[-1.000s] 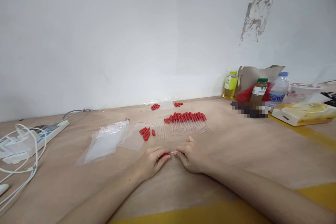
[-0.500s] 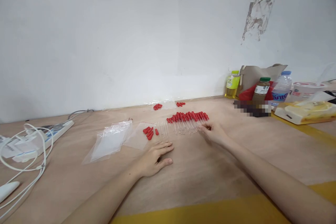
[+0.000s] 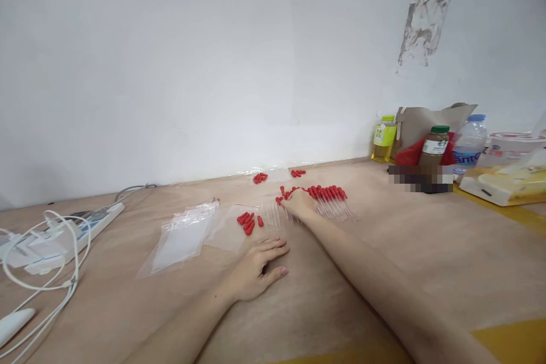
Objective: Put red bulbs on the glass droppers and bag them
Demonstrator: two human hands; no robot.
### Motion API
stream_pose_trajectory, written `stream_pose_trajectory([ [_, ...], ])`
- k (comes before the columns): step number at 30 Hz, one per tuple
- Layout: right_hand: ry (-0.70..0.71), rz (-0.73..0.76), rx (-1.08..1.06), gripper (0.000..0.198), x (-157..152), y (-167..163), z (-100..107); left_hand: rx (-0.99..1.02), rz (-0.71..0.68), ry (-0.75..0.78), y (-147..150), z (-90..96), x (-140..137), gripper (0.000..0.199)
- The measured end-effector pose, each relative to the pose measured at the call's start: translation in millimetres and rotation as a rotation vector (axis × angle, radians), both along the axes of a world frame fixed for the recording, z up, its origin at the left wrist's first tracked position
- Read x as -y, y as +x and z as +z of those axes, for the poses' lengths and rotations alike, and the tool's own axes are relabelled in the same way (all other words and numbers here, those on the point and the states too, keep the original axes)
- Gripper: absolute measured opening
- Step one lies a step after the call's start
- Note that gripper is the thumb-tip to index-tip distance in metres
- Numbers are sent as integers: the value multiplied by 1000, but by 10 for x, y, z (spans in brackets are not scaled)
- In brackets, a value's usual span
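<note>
My left hand [image 3: 258,267] lies flat on the brown table covering, fingers stretched out and holding nothing. My right hand [image 3: 301,203] reaches over the left part of a row of droppers [image 3: 336,205] with thin clear tubes and red rubber bulbs. Its fingers are closed at a red-bulbed dropper [image 3: 282,190] by the row's left end; the hand hides part of the row. Several bare clear tubes [image 3: 269,216] lie left of it. Loose red bulbs [image 3: 247,223] rest beside them, partly on a clear plastic bag [image 3: 226,233].
Clear zip bags [image 3: 183,239] lie to the left, near a power strip [image 3: 102,226] and white cables [image 3: 72,273]. More red bulbs [image 3: 260,178] sit by the wall. Bottles [image 3: 384,139], a grey bag [image 3: 409,125] and a tissue pack [image 3: 503,185] stand at the right.
My right hand has moved left from the row's right part to its left end. The left hand stays flat on the table. The view has shifted slightly.
</note>
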State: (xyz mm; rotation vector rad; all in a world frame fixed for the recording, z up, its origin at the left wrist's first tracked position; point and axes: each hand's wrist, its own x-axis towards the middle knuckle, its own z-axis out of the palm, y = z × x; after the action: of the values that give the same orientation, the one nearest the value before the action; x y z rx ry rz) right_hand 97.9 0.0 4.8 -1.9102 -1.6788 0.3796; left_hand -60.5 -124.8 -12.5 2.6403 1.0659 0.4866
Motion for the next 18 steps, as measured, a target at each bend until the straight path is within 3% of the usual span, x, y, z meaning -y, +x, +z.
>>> stream_pose_trajectory([
  [8, -22, 14, 136, 42, 52, 55, -74, 32, 9, -8, 6, 9, -3, 40],
  [14, 95, 127, 227, 34, 215, -41, -49, 27, 10, 2, 10, 5, -4, 40],
  [18, 50, 186, 282, 31, 283, -159, -33, 30, 5, -4, 7, 5, -3, 41],
])
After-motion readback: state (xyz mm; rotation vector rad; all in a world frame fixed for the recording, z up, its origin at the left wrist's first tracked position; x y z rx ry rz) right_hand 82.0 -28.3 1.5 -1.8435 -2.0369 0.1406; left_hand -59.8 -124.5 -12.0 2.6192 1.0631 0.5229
